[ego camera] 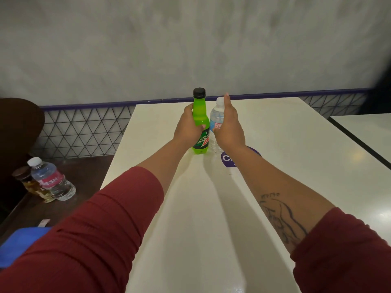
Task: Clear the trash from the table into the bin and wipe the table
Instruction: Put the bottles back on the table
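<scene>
A green soda bottle (200,115) with a black cap stands upright near the far middle of the white table (211,218). My left hand (187,129) grips it round the middle. Right beside it stands a clear water bottle (216,115) with a white cap. My right hand (228,127) is against the water bottle's right side, its fingers straight and pointing up; the hand hides most of the bottle. Both bottles rest on the table top.
A purple round sticker (227,158) lies on the table just behind my right wrist. On the dark bench at the left stand a water bottle (51,179) and an amber bottle (31,185). A blue object (19,244) sits at the lower left. A second table (368,132) is at the right.
</scene>
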`<state>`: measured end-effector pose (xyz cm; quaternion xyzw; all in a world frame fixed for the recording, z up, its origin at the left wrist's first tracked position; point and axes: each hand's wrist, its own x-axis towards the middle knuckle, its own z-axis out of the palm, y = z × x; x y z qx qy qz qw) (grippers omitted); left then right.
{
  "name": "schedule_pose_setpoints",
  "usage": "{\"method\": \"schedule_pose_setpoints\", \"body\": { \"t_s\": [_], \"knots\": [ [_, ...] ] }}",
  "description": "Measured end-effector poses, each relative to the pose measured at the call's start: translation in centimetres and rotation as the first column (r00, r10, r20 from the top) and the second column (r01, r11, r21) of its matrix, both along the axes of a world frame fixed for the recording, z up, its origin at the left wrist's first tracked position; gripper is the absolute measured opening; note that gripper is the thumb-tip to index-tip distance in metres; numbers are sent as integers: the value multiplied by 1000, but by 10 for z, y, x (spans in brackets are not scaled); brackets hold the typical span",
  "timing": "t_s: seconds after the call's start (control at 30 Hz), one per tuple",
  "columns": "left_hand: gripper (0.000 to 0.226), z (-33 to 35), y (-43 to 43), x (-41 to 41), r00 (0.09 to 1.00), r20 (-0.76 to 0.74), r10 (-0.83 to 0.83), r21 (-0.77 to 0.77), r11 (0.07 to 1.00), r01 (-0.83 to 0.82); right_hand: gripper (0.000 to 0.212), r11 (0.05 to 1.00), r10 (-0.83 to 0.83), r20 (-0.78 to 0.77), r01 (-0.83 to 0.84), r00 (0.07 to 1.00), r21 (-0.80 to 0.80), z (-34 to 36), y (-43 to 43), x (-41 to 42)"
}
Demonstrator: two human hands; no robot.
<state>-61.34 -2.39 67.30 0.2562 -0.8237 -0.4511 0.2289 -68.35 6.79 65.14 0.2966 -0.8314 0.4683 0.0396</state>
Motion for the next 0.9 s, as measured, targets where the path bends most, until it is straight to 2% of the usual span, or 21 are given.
{"method": "schedule_pose_setpoints", "body": {
  "t_s": [0.13,0.23,0.3,0.37,0.47,0.6,0.7,0.8,0.9],
  "knots": [
    [60,8,2,6,999,13,-48,29,998,48,92,999,-38,-3,38,999,21,-3,-3,0],
    [61,10,1,6,998,56,-41,4,999,41,95,996,-70,100,75,992,-46,2,-3,-3],
    [70,6,-1,6,995,94,-14,-17,1000,16,97,988,-130,157,141,979,-63,0,-2,-1],
    [73,-1,-3,11,991,136,7,-37,999,-2,95,979,-197,185,203,963,-12,-8,-1,4],
    [65,-13,-7,22,982,188,5,-103,995,15,92,979,-204,228,199,952,44,-27,2,19],
    [54,-23,-17,45,972,234,-5,-136,990,38,79,951,-308,196,297,931,84,-40,4,41],
    [43,-26,-30,73,977,215,13,-133,991,16,66,940,-341,149,336,928,59,-43,-3,61],
    [35,-29,-50,106,976,211,57,-151,988,-25,48,959,-282,62,281,957,17,-44,-18,84],
    [32,-31,-78,141,970,204,135,-163,981,-103,37,987,-157,6,157,988,22,-44,-42,110]
  ]
}}
